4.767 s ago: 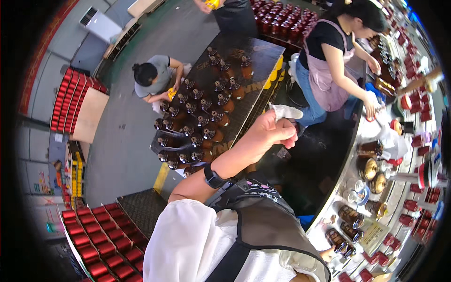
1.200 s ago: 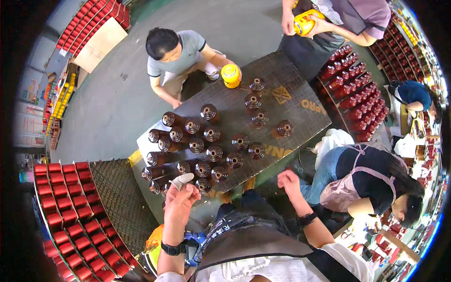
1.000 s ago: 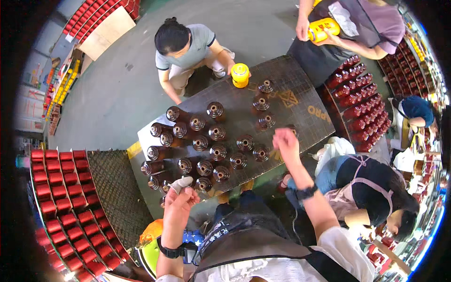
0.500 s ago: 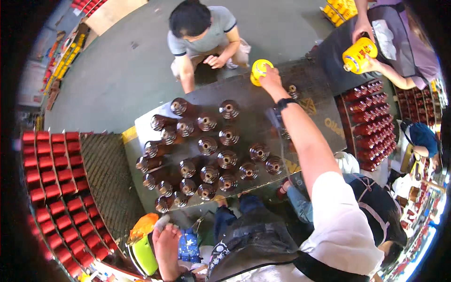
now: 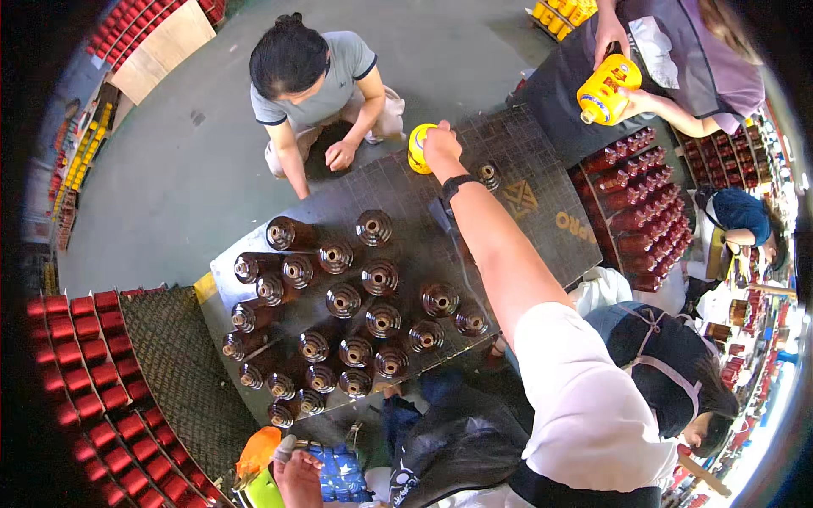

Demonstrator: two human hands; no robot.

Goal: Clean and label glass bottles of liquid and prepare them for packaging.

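My right hand [image 5: 442,148] reaches far over the dark tabletop [image 5: 542,161], fingers closed round a yellow bottle [image 5: 417,151] near the far edge. Much of that bottle is hidden by the hand. Many brown, shiny bottles [image 5: 381,278] with ringed shoulders and small necks stand grouped left of my arm. A single brown bottle [image 5: 489,176] is just right of my wrist. Low at the left, my left hand [image 5: 298,481] hangs off the near table edge with loosely curled fingers, apart, holding nothing visible. Something grey [image 5: 285,447] covers or touches one finger.
Across the table a person in grey [image 5: 309,93] crouches. At the upper right another person's hands hold a yellow bottle [image 5: 608,89]. Racks of red bottles stand left [image 5: 102,372] and right [image 5: 635,216]. A person in dark clothing [image 5: 669,356] is close by my right arm.
The view has shifted, moving the table and bottles left and slightly down in the picture. My right hand still grips the yellow bottle; my left hand is lower in the picture.
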